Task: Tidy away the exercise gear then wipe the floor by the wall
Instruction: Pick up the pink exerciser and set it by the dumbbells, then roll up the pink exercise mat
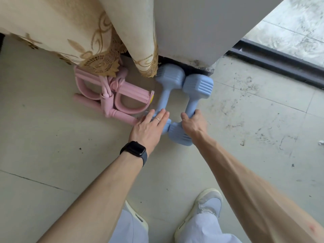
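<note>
Two light blue dumbbells lie side by side on the tiled floor at the foot of a wall. My left hand [150, 126] rests flat, fingers apart, on the near end of the left dumbbell [167, 85]. My right hand [193, 122] is wrapped around the handle of the right dumbbell [196, 90]. A pink pedal resistance band [108, 95] with foam handles and loops lies just left of the dumbbells, partly under the curtain hem.
A cream curtain [84, 32] with gold lace trim hangs down to the floor at the upper left. The grey wall [201, 28] ends in a corner; a dark sliding-door track [280, 65] runs right of it. The floor tiles [254, 111] on the right are smudged with dirt. My shoes [208, 206] stand below.
</note>
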Demonstrator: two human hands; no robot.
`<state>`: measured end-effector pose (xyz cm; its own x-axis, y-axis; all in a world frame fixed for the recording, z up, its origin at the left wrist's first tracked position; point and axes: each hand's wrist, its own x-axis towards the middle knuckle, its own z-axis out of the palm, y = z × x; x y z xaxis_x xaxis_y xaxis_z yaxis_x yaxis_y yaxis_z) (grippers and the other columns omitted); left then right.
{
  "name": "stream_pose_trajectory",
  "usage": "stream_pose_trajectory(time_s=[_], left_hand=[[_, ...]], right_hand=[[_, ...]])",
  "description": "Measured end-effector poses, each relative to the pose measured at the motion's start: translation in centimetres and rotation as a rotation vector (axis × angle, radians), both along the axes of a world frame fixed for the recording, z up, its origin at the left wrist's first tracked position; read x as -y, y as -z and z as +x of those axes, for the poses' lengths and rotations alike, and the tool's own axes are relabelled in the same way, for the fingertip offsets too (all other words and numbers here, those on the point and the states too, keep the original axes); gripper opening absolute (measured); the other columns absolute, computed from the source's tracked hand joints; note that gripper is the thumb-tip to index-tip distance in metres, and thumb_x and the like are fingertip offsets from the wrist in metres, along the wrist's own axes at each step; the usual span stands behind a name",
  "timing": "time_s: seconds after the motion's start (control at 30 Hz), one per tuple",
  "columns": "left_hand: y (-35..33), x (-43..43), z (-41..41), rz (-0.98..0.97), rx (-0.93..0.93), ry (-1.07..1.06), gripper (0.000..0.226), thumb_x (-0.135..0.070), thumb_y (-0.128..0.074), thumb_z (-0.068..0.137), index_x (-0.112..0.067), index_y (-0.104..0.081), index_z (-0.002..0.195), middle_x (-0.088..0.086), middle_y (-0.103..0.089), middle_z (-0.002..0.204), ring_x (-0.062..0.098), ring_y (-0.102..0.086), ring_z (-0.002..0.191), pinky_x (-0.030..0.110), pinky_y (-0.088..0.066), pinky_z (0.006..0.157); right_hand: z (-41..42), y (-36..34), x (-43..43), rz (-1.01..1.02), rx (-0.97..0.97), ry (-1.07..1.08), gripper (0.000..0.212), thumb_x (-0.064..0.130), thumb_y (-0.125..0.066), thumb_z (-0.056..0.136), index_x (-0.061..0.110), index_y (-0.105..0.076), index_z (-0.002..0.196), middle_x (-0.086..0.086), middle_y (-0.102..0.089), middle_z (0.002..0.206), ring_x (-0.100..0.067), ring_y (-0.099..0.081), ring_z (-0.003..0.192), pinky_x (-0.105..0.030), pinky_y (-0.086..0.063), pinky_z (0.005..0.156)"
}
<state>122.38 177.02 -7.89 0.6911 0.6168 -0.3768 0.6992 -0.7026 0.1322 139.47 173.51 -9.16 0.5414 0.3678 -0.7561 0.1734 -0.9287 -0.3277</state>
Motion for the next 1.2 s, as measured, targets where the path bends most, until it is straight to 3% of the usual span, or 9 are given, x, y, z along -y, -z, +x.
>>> stream_pose_trajectory(time_s=[0.13,0.23,0.37,0.47,0.6,0.83,0.93,1.03,1.2], left_hand=[[0.5,0.3,-0.2,-0.008,0.039,-0.011,0.066,-0.011,-0.078,0.080,-0.014,-0.054,0.141,-0.003,-0.056,0.143,0.030,-0.057,0.124,0.037,-0.058,0.081],[0.2,0.2,-0.1,0.003,0.017,-0.017,0.064,-0.014,-0.072,0.085,-0.016,-0.049,0.146,-0.004,-0.051,0.148,0.030,-0.052,0.130,0.037,-0.054,0.091],[-1.8,0.0,0.5,-0.121,-0.135,0.003,0.066,-0.014,-0.040,0.102,-0.024,-0.007,0.158,-0.002,-0.005,0.167,0.027,-0.009,0.152,0.045,-0.015,0.119],[-5.4,-0.1,-0.3,-0.125,-0.226,0.006,0.076,-0.013,-0.045,0.095,-0.025,-0.004,0.158,0.002,0.004,0.167,0.027,0.002,0.152,0.047,-0.008,0.122],[-12.9,0.9,-3.1,-0.173,-0.307,-0.008,0.073,-0.016,-0.041,0.097,-0.024,-0.004,0.158,0.004,0.001,0.167,0.032,0.002,0.152,0.047,-0.007,0.122],[-32.8,2.6,-9.2,-0.346,-0.334,-0.377,0.071,-0.028,-0.043,0.096,-0.025,-0.008,0.158,-0.001,-0.009,0.166,0.032,-0.002,0.152,0.049,-0.008,0.121],[-42.0,2.0,-11.6,-0.374,-0.279,-0.458,0.067,-0.031,-0.041,0.097,-0.025,-0.013,0.157,0.000,-0.012,0.165,0.030,-0.004,0.152,0.050,-0.008,0.121],[-49.9,1.6,-14.4,-0.343,-0.182,-0.543,0.064,-0.034,-0.041,0.098,-0.024,-0.018,0.156,0.001,-0.018,0.164,0.027,-0.008,0.152,0.049,-0.010,0.121],[-60.5,1.2,-19.1,-0.268,-0.036,-0.667,0.062,-0.037,-0.041,0.099,-0.025,-0.021,0.156,0.001,-0.025,0.162,0.024,-0.013,0.151,0.050,-0.014,0.121]], right_hand=[[0.6,0.5,-0.8,-0.022,-0.024,-0.022,0.036,0.037,-0.054,0.095,0.009,-0.051,0.118,-0.005,-0.056,0.098,-0.032,-0.059,0.101,-0.034,-0.039,0.078],[0.9,0.4,-0.8,-0.029,-0.053,-0.085,0.041,0.039,-0.055,0.096,0.007,-0.051,0.120,-0.008,-0.059,0.102,-0.029,-0.057,0.094,-0.034,-0.040,0.078],[1.1,-1.8,-0.9,-0.068,-0.133,-0.142,0.055,0.047,-0.058,0.094,0.006,-0.049,0.128,-0.015,-0.062,0.122,-0.033,-0.060,0.112,-0.041,-0.047,0.094],[0.6,-6.3,-0.1,-0.088,-0.127,-0.248,0.060,0.035,-0.056,0.095,0.008,-0.036,0.145,-0.017,-0.055,0.137,-0.035,-0.056,0.121,-0.038,-0.046,0.096],[-1.0,-15.5,1.2,-0.074,-0.092,-0.410,0.061,0.028,-0.051,0.098,0.013,-0.028,0.152,-0.016,-0.048,0.147,-0.035,-0.048,0.131,-0.035,-0.040,0.102],[-6.7,-38.6,1.0,0.111,0.012,-0.713,0.045,0.030,-0.051,0.096,0.019,-0.053,0.140,-0.008,-0.059,0.138,-0.029,-0.051,0.128,-0.032,-0.039,0.103],[-9.5,-48.9,0.3,0.208,0.089,-0.861,0.039,0.029,-0.051,0.098,0.019,-0.059,0.135,-0.002,-0.060,0.137,-0.024,-0.047,0.131,-0.031,-0.033,0.108],[-12.3,-56.7,0.0,0.277,0.152,-0.947,0.040,0.037,-0.048,0.098,0.022,-0.061,0.133,-0.002,-0.058,0.139,-0.026,-0.044,0.135,-0.038,-0.036,0.111],[-16.9,-66.1,-0.2,0.395,0.213,-1.072,0.051,0.051,-0.031,0.092,0.030,-0.064,0.124,0.008,-0.061,0.134,-0.020,-0.046,0.132,-0.041,-0.044,0.105]])
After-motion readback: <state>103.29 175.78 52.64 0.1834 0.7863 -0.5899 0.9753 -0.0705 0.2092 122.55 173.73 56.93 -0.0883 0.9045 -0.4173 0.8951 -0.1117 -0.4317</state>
